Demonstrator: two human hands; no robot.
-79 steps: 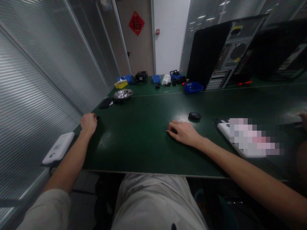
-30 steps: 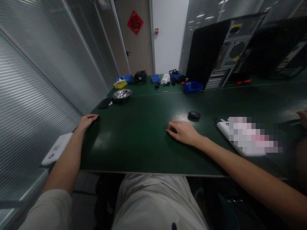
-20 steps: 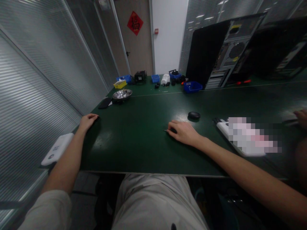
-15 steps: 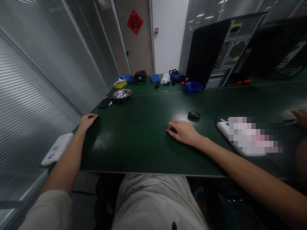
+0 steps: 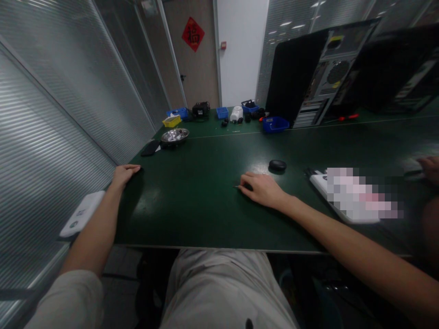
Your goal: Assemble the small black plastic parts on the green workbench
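My right hand [image 5: 259,186] rests on the green table [image 5: 192,201], its fingers closed round a small thin tool [image 5: 236,186]. Only the tool's slim, pale tip sticks out to the left, so its kind is unclear. Just beyond this hand lies a rounded black object [image 5: 277,165], apart from the fingers. At the table's left edge my left hand [image 5: 124,176] is closed in a pinch. Something small and dark shows at its fingertips, too little of it to name.
A metal dish [image 5: 175,135] with small pieces stands at the far left, beside a flat black object [image 5: 150,148]. Blue bins [image 5: 275,124] and a computer case [image 5: 302,75] line the back. A white device [image 5: 343,205], partly blurred out, and another person's hand [image 5: 430,165] are at right.
My left fingers have straightened slightly at the left table edge. My right hand and the tool have stayed in place.
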